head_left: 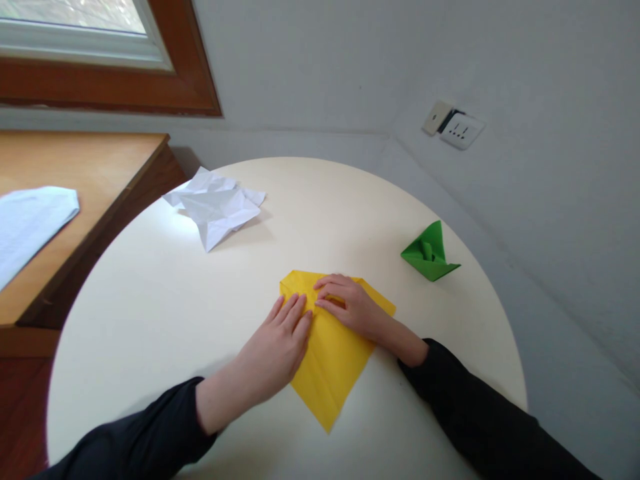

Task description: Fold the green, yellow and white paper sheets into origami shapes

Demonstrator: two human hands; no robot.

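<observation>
Both forearms in dark sleeves reach forward. The left hand [277,350] lies flat, palm down, fingers extended together. The right hand [350,305] lies palm down, fingers curled leftward, fingertips pressing.

We look for words, numbers and signs, and we find none that we can read. The yellow paper [333,353], the green paper shape [430,253] and the crumpled white paper [217,207] are all plain. The wall socket [460,130] shows no letters either.
</observation>
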